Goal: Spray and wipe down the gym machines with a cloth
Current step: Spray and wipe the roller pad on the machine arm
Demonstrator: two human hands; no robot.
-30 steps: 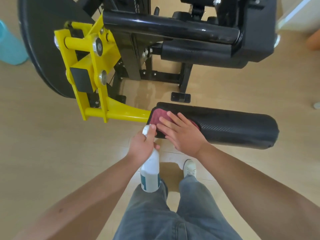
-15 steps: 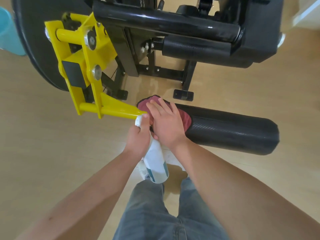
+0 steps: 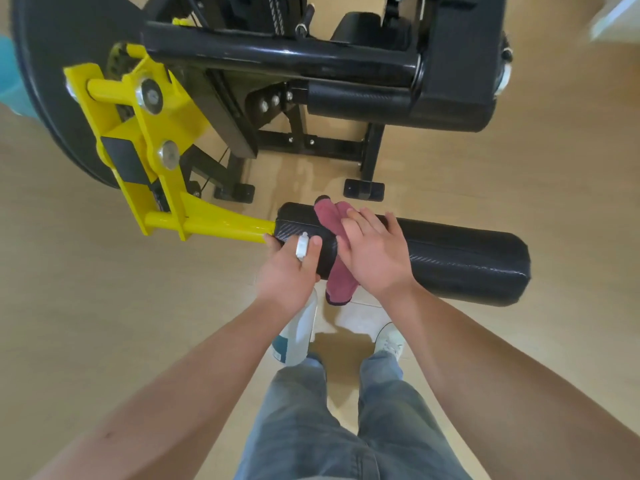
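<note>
Wiping pad point(image 3: 450, 258) near left end.
Pressing cloth point(image 3: 330, 216) flat with spread right hand point(image 3: 374, 258); gripping bottle point(image 3: 298, 334) in left hand point(image 3: 287, 270). Probably leaving pad's right stretch, upper machine point(image 3: 277, 57) undone.

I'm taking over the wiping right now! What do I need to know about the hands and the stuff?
Hands: the left hand grips the bottle, nozzle up by the pad's left end. The right hand lies flat, pressing the cloth onto the pad.
Things: the cloth drapes over the pad near its left end.
Done: the pictures cannot show how much is wiped.
Left: probably the pad's long right stretch, then the yellow arm and black frame.
</note>
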